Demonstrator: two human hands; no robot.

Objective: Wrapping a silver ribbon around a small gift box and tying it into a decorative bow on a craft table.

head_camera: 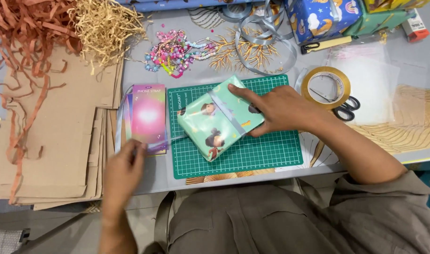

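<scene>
Mint-wrapped gift (215,123) pinned flat by right hand (281,109); blurred left hand (123,170) seemingly pinching grey ribbon (170,139).

A mint-green wrapped parcel (219,117), rectangular with cartoon figures, lies tilted on the mat. At its 9 o'clock: a flat pink-purple card package (148,114). At 1 o'clock: a blue wrapped box (320,16).

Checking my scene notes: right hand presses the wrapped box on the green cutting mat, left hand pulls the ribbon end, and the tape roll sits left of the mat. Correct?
One slip: the tape roll sits right of the green cutting mat, over the scissors, as the head view shows. The rest holds: the right hand presses the wrapped box, and the left hand pulls the ribbon end.
</scene>
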